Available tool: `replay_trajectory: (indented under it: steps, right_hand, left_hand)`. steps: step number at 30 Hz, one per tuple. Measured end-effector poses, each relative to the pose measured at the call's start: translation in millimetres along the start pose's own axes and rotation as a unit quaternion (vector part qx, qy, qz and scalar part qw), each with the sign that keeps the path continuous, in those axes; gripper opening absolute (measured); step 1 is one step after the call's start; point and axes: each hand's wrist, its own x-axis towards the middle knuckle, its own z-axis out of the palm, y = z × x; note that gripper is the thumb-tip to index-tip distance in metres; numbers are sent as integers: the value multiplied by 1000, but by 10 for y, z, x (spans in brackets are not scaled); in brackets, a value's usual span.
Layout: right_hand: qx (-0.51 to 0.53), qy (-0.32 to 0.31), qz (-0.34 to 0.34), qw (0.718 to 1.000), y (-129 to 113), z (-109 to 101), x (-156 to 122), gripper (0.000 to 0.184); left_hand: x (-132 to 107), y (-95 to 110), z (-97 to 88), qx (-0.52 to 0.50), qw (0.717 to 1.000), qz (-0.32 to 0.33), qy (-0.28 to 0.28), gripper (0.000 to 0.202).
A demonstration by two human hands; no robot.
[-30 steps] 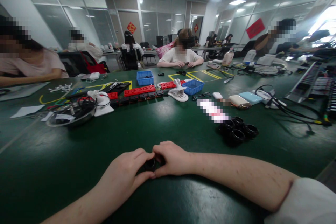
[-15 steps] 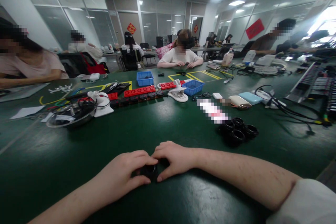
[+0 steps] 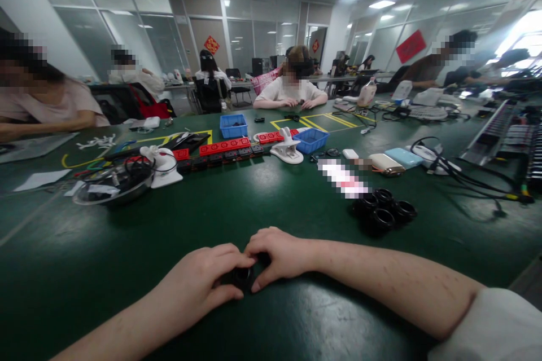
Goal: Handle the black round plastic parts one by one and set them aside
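Observation:
On the green tabletop (image 3: 203,217) close to me, a small black ring-shaped part (image 3: 243,275) sits between my two hands. My left hand (image 3: 209,271) grips it from the left, thumb in front and fingers behind. From the right, my right hand (image 3: 276,256) curls round its other side, the thumb at the near edge and the fingertips meeting those of my left hand. The fingers cover much of the part, so its full shape is hidden. A cluster of several black ring-shaped parts (image 3: 383,220) stands to the right, beyond my right forearm.
Farther back lie a metal bowl (image 3: 112,197) of small items, a row of red and black socket blocks (image 3: 224,146), a white clip stand (image 3: 287,152) and two blue bins (image 3: 311,140), (image 3: 234,126). Cables (image 3: 470,175) spread at the right. A person (image 3: 292,90) sits opposite.
My right thumb has shifted very slightly left against the black ring-shaped part. Otherwise both hands keep nearly the same hold.

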Motion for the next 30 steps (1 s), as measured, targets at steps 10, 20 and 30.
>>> replay_trajectory:
  steps: [10, 20, 30]
  right_hand:
    - [-75, 52, 77, 993, -165, 80, -3, 48]
    - [-24, -43, -38, 998, 2, -71, -13, 31]
    - [-82, 15, 51, 995, -114, 67, 7, 45]
  left_hand:
    - [-2, 36, 70, 23, 999, -36, 27, 29]
    - [-29, -34, 17, -34, 998, 56, -26, 40]
    - [-2, 148, 78, 23, 997, -76, 8, 23]
